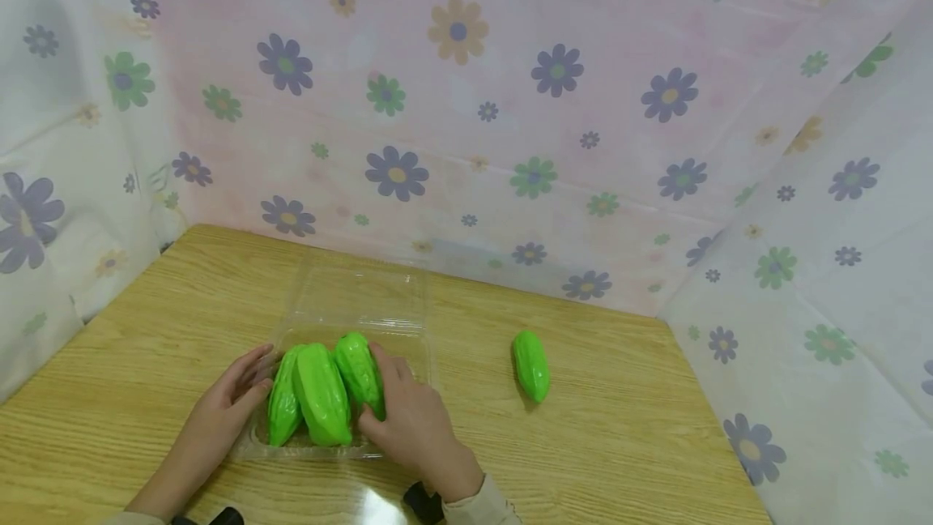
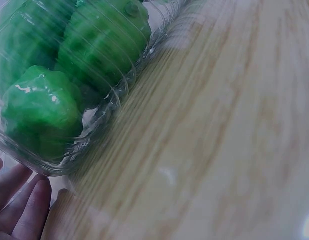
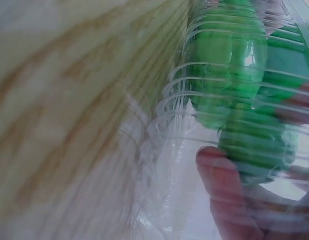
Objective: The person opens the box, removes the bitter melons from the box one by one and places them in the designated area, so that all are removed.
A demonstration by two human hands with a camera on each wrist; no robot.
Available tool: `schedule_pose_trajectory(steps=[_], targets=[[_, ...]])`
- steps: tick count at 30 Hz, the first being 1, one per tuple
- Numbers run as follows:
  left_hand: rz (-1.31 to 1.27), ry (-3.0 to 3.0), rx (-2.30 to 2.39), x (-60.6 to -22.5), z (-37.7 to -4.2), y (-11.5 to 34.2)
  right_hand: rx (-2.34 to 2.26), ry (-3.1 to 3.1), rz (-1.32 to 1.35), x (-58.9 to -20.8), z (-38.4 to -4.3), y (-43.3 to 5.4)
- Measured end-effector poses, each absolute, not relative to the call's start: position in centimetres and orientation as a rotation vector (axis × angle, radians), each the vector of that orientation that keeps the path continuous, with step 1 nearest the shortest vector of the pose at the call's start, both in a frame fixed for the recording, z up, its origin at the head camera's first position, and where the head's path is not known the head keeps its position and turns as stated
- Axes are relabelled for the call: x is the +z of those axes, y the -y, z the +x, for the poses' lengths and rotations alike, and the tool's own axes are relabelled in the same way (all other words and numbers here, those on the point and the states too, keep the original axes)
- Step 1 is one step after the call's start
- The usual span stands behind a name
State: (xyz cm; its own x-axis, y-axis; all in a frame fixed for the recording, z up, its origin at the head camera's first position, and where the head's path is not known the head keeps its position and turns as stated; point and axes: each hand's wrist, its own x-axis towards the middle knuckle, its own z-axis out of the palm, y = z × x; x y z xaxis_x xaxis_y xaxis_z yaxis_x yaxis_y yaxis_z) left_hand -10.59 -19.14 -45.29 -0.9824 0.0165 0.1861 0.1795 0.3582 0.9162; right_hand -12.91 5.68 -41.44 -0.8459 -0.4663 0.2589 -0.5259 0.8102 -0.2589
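Observation:
A clear plastic clamshell box (image 1: 255, 450) sits on the table with its lid (image 1: 357, 290) folded back. In it lie three bright green, ridged, bumpy bitter melons: one on the left (image 1: 283, 407), one in the middle (image 1: 321, 395) and one on the right (image 1: 355, 367). My right hand (image 1: 411, 420) holds the right one, thumb on the near side and fingers over the far side. The right wrist view shows that thumb (image 3: 219, 175) through the box wall. My left hand (image 1: 229, 399) is at the box's left side, its fingers (image 2: 32, 210) fairly straight.
Another green bitter melon (image 1: 531, 367) lies alone on the wood-grain table (image 1: 619, 428), right of the box. Flower-printed cloth (image 1: 466, 104) hangs behind the table and on both sides. Dark straps or mounts (image 1: 423, 501) show near the wrists.

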Motion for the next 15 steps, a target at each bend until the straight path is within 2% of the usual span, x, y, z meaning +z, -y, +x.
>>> schedule_pose_trajectory(steps=[15], targets=[[-0.165, 2.475, -1.700, -45.29, -10.57, 19.12, 0.589, 2.770, 0.793, -41.59, -13.11, -5.95]])
